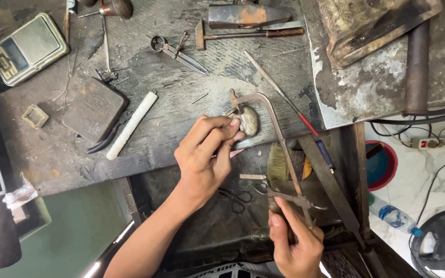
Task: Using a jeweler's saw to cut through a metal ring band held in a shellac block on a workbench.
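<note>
Where the tabletop (181, 67) ends at frame centre, the left hand (204, 154) pins a small pale, rounded piece (250, 120) against the edge, fingertips clenched on its left side. That piece is dull grey-white and smooth, sitting just inside the frame of a saw (279, 144), whose metal bow runs from the piece down toward lower centre. At lower centre the right hand (294, 242) is clenched around the saw's handle. At upper left lies a flat grey scale (27, 47) with a dark display; below it a small square ring (35, 116), a dark rusty slab (92, 109) and a white stick (132, 125). Dividers (177, 51) and a hammer (248, 35) lie at upper centre. Bare tabletop shows between the stick and the left hand. Right of the edge, on the floor, stand a red-rimmed bowl (382, 166) and a lying bottle (393, 216) with a blue label.
</note>
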